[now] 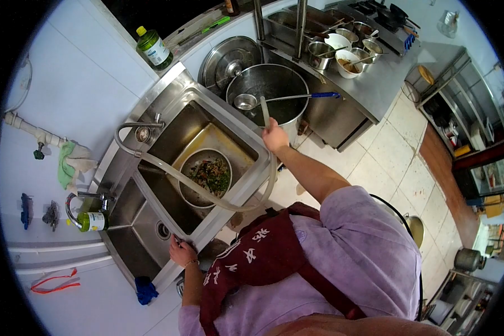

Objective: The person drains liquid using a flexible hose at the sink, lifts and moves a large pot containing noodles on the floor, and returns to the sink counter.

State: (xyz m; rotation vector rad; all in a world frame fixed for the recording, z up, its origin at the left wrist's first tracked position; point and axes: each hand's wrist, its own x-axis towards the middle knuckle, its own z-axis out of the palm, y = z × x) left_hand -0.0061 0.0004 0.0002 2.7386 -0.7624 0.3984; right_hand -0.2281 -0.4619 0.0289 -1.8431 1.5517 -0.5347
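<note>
My right hand (275, 136) is closed around the end of a pale, translucent hose (265, 112), whose tip points over a large steel stockpot (297, 84). This hose loops back across the double sink (251, 182) to a curved metal faucet (127, 134). Dark liquid shows inside the pot. A blue-handled ladle (245, 102) lies across its mouth. My left hand (183, 250) grips the front edge of the sink with bent fingers, beside the smaller basin. In the larger basin sits a steel bowl (183, 196) of chopped green and reddish food, partly crossed by the hose.
A large round lid (215, 59) leans behind the pot. Green bottles, one by the wall (154, 49), stand near the sink. Several bowls and pots, including a white bowl (341, 68), crowd the steel counter (369, 92). A blue cloth (146, 291) hangs at the sink's corner.
</note>
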